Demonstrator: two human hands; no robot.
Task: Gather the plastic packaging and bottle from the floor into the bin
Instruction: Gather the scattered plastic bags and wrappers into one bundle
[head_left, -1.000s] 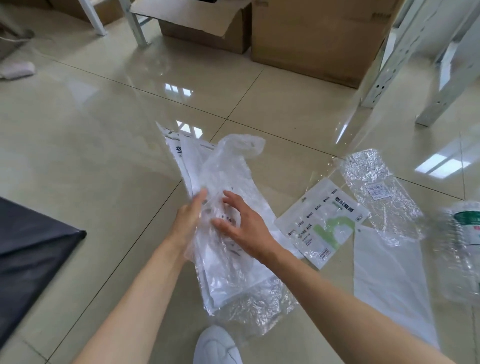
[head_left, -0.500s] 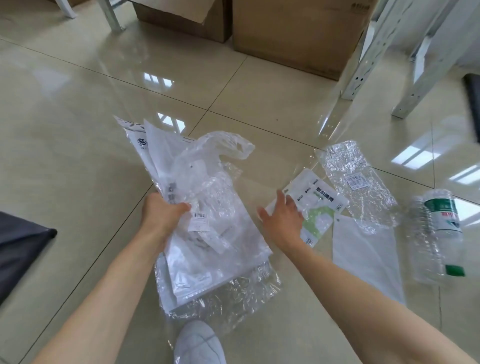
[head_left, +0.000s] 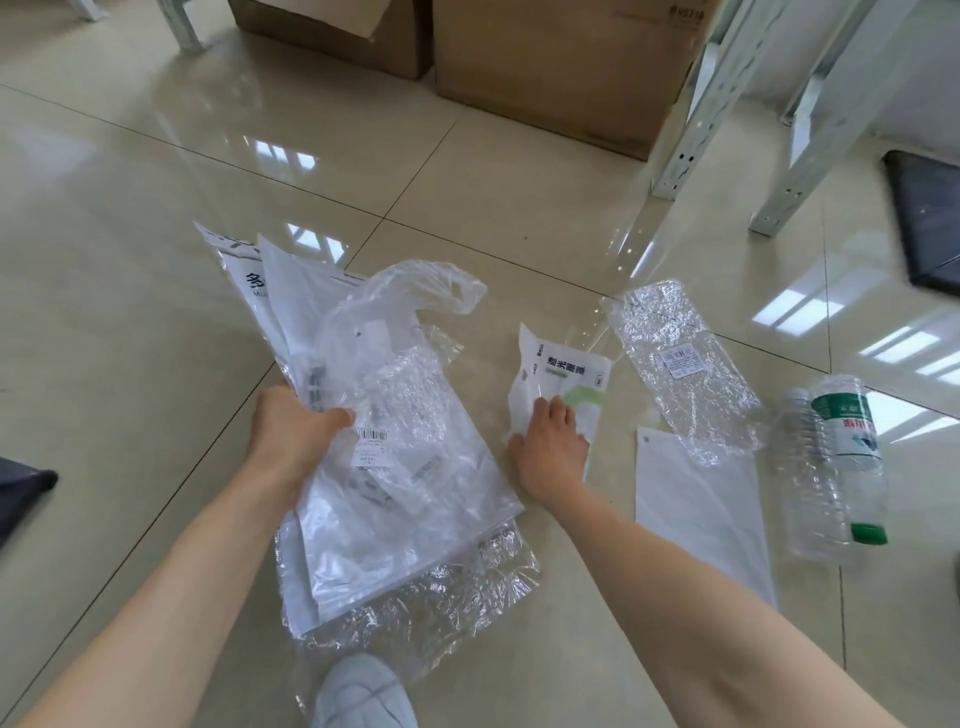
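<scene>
My left hand (head_left: 298, 434) grips a bundle of clear and white plastic bags (head_left: 395, 467) held just above the tiled floor. Fingers of my right hand (head_left: 550, 447) curl on the white and green printed pouch (head_left: 563, 376), whose far end lifts off the floor. Right of it lie a crinkled clear bag with a label (head_left: 680, 364) and a flat white bag (head_left: 701, 512). A crushed clear bottle with a green label and cap (head_left: 836, 462) lies at the far right. No bin shows clearly.
Two cardboard boxes (head_left: 561, 67) stand at the back. White metal shelf legs (head_left: 691, 130) rise at the back right, with a dark mat (head_left: 930, 218) beyond them. Dark fabric (head_left: 21, 493) sits at the left edge. My white shoe (head_left: 363, 693) is under the bundle.
My right hand left the bundle, moved right and took hold of the printed pouch, lifting its far end. The left hand kept the bundle. The view has shifted right.
</scene>
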